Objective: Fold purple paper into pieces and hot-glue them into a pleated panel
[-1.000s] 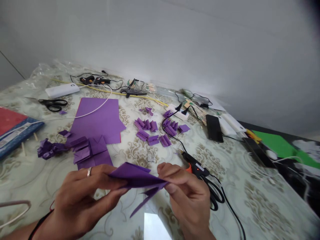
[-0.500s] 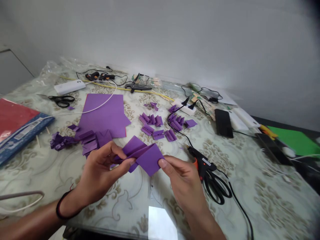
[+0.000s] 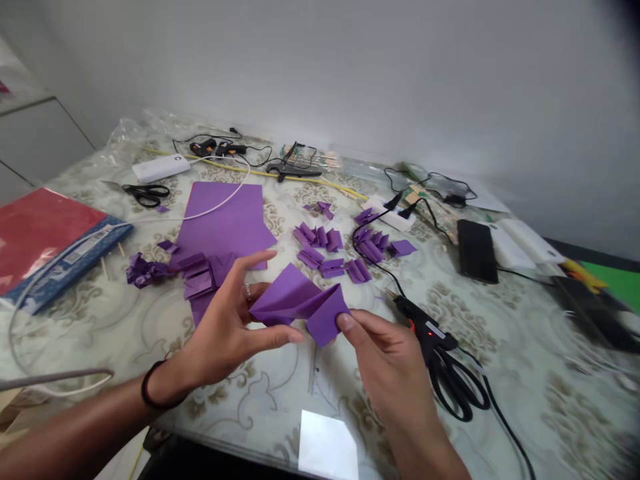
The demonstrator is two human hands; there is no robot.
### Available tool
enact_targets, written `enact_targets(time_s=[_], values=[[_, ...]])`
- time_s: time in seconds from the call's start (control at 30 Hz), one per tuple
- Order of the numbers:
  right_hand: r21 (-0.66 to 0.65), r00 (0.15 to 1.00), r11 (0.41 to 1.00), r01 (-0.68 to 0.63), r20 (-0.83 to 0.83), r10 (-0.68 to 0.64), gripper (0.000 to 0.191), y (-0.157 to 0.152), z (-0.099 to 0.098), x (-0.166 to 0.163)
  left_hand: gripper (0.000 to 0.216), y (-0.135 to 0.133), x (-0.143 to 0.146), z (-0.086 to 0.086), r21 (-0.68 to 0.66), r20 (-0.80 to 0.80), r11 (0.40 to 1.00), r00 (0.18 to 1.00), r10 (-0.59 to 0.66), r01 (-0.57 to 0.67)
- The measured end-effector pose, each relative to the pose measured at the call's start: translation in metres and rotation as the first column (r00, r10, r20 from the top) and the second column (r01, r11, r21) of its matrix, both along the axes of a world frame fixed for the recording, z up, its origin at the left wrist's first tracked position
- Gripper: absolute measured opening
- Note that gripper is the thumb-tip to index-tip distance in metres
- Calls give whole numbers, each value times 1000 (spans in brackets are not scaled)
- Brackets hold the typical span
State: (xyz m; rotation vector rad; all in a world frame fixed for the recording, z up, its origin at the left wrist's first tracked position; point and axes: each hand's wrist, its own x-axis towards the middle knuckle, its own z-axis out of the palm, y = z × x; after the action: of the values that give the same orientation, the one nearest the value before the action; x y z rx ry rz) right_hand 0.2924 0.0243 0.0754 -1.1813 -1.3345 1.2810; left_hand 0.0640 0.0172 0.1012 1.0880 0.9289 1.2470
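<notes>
A folded piece of purple paper (image 3: pixel 290 293) is up above the table in front of me, its flaps standing apart. My right hand (image 3: pixel 387 357) pinches its right corner between thumb and fingers. Around its left end, my left hand (image 3: pixel 233 323) has thumb and index finger spread wide; some of its other fingers are hidden behind the paper. Beyond lie several small folded purple pieces (image 3: pixel 320 237) in rows. Purple sheets (image 3: pixel 225 217) lie flat farther left, with folded scraps and a crumpled purple paper (image 3: pixel 145 270) near them.
A hot glue gun (image 3: pixel 423 323) with a small red light lies right of my right hand, beside black scissor handles (image 3: pixel 457 383). More scissors (image 3: pixel 145 195), a power bank (image 3: pixel 161 168), a power strip (image 3: pixel 393 212) and a phone (image 3: pixel 477 250) are around. Cables cross the table.
My left hand has let go of its pinch on the paper and spread its thumb and index finger. The paper's left part has opened out. The view has turned slightly left.
</notes>
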Motion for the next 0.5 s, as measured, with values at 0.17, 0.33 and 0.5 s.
enact_targets(time_s=[0.17, 0.33, 0.5], values=[[62, 998, 998, 2, 69, -7, 18, -1, 7, -7, 54, 0, 1, 2, -5, -113, 999, 993, 38, -39], [119, 998, 993, -15, 63, 8, 14, 2, 9, -9, 15, -1, 0, 5, -15, -157, 999, 987, 30, -32], [100, 994, 990, -98, 49, 93, 14, 1, 9, -9, 16, -3, 0, 2, -104, -132, 994, 991, 7, -21]])
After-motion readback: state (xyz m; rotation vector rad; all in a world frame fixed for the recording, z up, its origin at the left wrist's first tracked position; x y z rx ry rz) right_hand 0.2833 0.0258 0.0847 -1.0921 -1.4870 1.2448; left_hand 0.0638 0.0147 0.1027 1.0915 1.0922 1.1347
